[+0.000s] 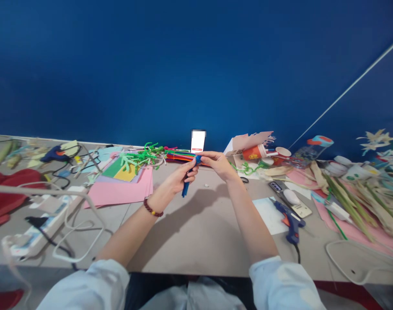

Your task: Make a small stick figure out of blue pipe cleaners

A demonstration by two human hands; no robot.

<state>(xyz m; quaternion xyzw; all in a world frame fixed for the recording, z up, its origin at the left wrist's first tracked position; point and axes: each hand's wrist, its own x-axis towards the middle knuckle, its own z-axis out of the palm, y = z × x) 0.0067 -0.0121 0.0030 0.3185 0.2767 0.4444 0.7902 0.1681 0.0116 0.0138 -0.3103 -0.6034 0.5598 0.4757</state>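
Observation:
Above the middle of the table, my left hand (179, 177) is closed around a bundle of blue pipe cleaners (185, 189), whose ends hang below the fingers. The top of the bundle shows as a small blue knot or curl between both hands. My right hand (219, 165) pinches at this blue top with thumb and forefinger; its exact shape is too small to make out. Just behind the hands lie straight pipe cleaners in several colours (179, 156). A phone with a lit white screen (198, 140) stands upright against the blue wall.
To the left are green fuzzy stems (141, 158), pink paper sheets (122, 189) and a white power strip (49, 224) with looping cables. At right lie a glue gun (291, 224), a phone (288, 198), a red paper cup (253, 153) and dried husks (351, 198).

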